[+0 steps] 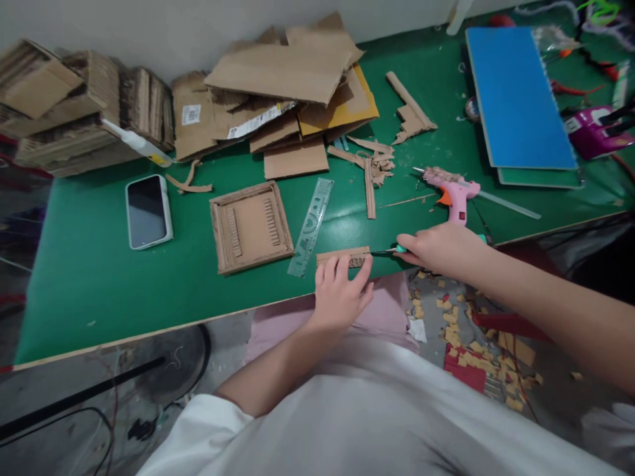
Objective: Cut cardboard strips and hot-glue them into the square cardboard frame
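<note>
Near the table's front edge, my left hand (342,291) presses a small cardboard strip (343,254) down with its fingers spread. A row of small cut pieces shows beside its fingertips. My right hand (436,250) is closed around a tool with a teal handle (401,248), whose thin dark blade meets the strip's right end. Left of the strip lies a clear ruler (311,228). Farther left is a square cardboard tray (252,227) with two toothed strips inside.
A pink glue gun (454,192) lies beyond my right hand. Cardboard sheets (282,73) and stacked cardboard (74,112) line the back. Also around are a phone (147,211), a glue bottle (139,143), scraps (374,168) and a blue notebook (520,99).
</note>
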A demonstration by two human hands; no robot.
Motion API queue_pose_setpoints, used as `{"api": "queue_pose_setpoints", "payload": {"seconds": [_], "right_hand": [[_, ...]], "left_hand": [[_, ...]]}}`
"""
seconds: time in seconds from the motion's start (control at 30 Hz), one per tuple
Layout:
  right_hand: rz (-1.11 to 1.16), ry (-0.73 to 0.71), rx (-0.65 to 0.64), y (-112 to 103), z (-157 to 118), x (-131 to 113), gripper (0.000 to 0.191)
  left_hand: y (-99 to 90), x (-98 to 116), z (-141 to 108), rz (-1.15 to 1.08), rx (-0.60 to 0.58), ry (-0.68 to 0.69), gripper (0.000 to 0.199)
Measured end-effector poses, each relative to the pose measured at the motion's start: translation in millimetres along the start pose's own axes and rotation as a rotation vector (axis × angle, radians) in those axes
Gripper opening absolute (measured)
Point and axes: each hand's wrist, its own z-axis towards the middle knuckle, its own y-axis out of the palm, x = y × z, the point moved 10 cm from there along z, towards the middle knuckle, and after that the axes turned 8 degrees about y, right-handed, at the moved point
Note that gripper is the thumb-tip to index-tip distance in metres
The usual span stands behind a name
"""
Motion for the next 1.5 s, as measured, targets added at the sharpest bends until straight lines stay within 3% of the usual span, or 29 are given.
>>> {"api": "queue_pose_setpoints", "payload": {"seconds": [0.27, 0.63, 0.93, 1.5], "right_hand": [[0.031, 0.007, 0.066, -6.4, -0.5, -0.8, 0.035], [0.047, -0.017, 0.050, -0.6, 4.4, -5.7, 0.036], [0.008, -0.027, 0.003, -12.0, 9.1, -12.3, 0.027], [0.021, -0.013, 0.028, -4.5, 5.8, -4.8, 0.035]], "left_hand": [[-0.1, -0.5, -0.2, -0.013, 0.012, -0.004, 0.041], [0.9, -1.0, -0.3, -0.007, 0.010, -0.003, 0.041], [1.0, -0.8, -0.2, -0.015, 0.007, -0.005, 0.042], [1.6, -1.8, 0.3, -0.016, 0.004, -0.020, 0.042]]}}
